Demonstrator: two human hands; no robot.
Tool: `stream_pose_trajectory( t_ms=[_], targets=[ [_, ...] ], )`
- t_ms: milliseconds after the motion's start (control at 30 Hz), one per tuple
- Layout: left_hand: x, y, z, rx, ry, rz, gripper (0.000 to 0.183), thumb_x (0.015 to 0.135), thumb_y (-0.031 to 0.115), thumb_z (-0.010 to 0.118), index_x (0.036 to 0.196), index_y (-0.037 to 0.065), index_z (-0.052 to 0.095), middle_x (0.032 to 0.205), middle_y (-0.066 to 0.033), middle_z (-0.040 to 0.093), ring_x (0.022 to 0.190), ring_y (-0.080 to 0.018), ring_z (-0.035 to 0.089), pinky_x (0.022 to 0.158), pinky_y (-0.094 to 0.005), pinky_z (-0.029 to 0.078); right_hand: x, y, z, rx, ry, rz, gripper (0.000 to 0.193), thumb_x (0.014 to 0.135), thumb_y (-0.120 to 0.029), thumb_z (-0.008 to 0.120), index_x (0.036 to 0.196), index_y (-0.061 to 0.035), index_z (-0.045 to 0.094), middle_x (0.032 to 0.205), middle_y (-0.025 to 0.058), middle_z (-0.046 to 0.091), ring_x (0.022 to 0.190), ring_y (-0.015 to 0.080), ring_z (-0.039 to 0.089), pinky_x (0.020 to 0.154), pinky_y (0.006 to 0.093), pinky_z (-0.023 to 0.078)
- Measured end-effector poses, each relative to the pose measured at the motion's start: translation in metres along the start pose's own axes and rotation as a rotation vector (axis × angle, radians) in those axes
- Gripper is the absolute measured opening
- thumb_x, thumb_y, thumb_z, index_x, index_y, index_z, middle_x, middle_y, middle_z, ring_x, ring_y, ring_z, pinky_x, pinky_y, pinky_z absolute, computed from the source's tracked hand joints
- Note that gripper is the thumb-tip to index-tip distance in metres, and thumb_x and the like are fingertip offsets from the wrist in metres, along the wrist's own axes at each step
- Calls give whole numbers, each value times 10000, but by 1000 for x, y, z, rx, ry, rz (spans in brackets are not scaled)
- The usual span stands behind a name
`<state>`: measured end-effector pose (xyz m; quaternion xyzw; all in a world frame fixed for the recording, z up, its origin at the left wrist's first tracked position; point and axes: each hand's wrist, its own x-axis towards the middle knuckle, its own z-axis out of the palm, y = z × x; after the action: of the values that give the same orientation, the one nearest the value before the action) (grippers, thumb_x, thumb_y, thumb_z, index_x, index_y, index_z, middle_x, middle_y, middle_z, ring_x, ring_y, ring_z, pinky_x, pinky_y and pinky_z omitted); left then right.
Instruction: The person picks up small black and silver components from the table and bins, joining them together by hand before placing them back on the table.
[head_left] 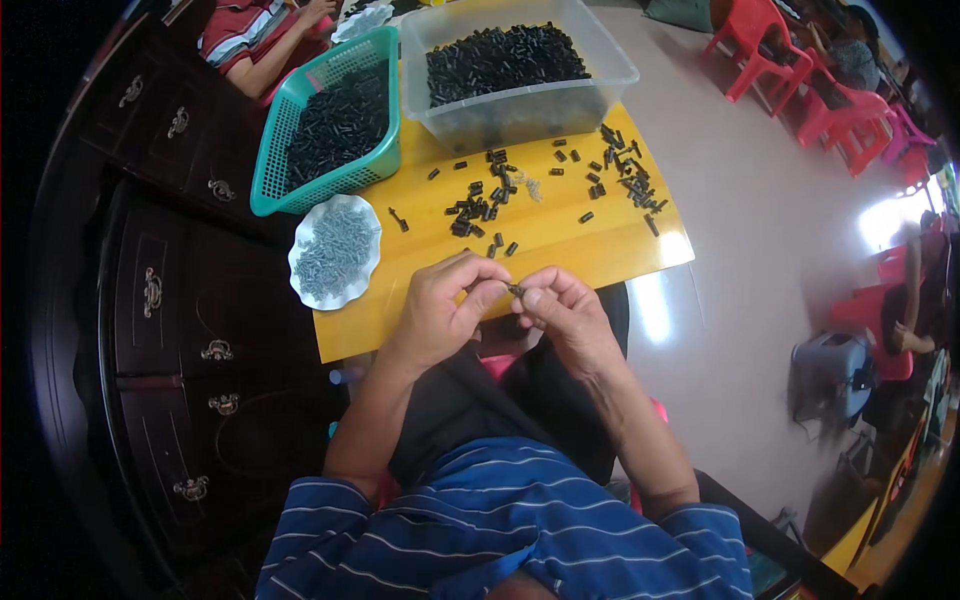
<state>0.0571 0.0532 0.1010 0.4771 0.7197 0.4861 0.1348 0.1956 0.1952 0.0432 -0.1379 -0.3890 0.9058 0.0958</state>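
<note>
Over the near edge of the yellow table, my left hand and my right hand meet at the fingertips. Both are closed in a pinch on one small dark part, mostly covered by the fingers; its exact kind is too small to make out. Just beyond them lie loose short black cylinders in a loose cluster. A few pale thin pieces lie beside that cluster. To the left of my left hand, a white scalloped plate holds many small silvery pieces.
A teal mesh basket and a translucent tub, both full of black parts, stand at the table's far side. More black pieces are scattered on the right. Dark wooden cabinets flank the left. Red chairs and other people sit farther off.
</note>
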Motion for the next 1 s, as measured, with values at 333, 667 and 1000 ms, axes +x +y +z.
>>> stream_pose_trajectory(
  t_ms=[333, 667, 1000],
  targets=[
    [1, 3, 3, 77, 21, 59, 90, 899, 53, 706, 952, -15, 681, 842, -122, 693, 748, -230, 681, 676, -310, 513, -2, 4, 4, -173, 59, -193, 101, 967, -73, 701, 1035, -25, 643, 925, 47, 714, 830, 85, 656, 765, 259, 565],
    [5, 1, 4, 101, 1, 111, 64, 878, 22, 709, 930, -9, 689, 824, -115, 690, 727, -232, 674, 657, -308, 506, 0, 5, 2, -71, 52, -145, 100, 959, -64, 701, 1039, -22, 659, 939, 68, 723, 826, 115, 677, 768, 267, 564],
    [5, 4, 5, -58, -54, 35, 318, 842, 12, 740, 1156, 12, 693, 971, -125, 683, 827, -213, 674, 715, -291, 518, 4, 6, -8, 136, -53, 102, 186, 986, -198, 680, 1132, -86, 657, 1025, 32, 721, 912, 131, 687, 873, 320, 557]
  ],
)
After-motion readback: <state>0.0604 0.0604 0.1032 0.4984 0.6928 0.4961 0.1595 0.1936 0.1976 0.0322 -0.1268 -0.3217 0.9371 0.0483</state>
